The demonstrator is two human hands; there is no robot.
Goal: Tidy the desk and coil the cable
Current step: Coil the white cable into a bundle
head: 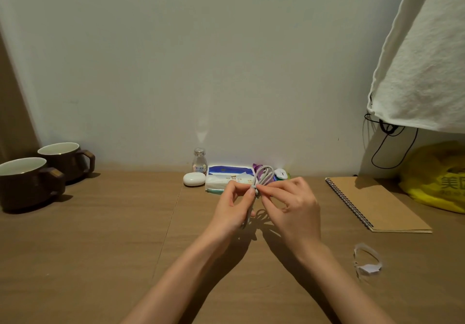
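A grey cable [264,174] is bundled into a long coil and held upright above the middle of the wooden desk [125,235]. My left hand [232,208] pinches the bundle at its waist, where a turn of cable wraps around it. My right hand [289,205] grips the same spot from the right with thumb and forefinger. One loop end sticks up above my fingers; the lower end hangs between my palms, partly hidden.
Two brown mugs [37,175] stand at the left. By the wall sit a small bottle [199,160], a white case [194,179] and a tissue pack [226,176]. At right lie a spiral notebook [377,203], a yellow bag [437,180] and a torn paper scrap [367,260].
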